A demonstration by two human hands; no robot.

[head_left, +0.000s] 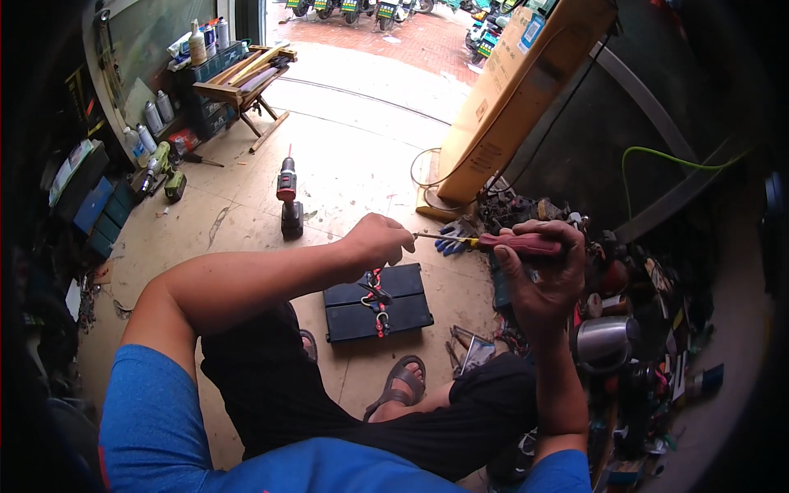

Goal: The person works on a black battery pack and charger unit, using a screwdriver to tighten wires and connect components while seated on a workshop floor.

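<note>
My right hand (546, 283) is wrapped round a screwdriver with a red handle (526, 244) and a thin metal shaft, held level and pointing left. At the shaft's tip my left hand (378, 246) is closed in a pinch. Whatever small piece its fingers may hold there is too small to name. Below both hands, a black box-shaped battery pack (349, 317) lies on the floor between my feet. Red-and-black connectors and short looped wires (376, 300) run across its middle.
A cordless drill (288, 197) stands ahead, and a green power tool (160, 170) lies at left. A tall cardboard box (501, 107) leans at right near gloves (452, 237). Tools and a metal kettle (604, 341) clutter the right side. A wooden stand (246, 82) is far left.
</note>
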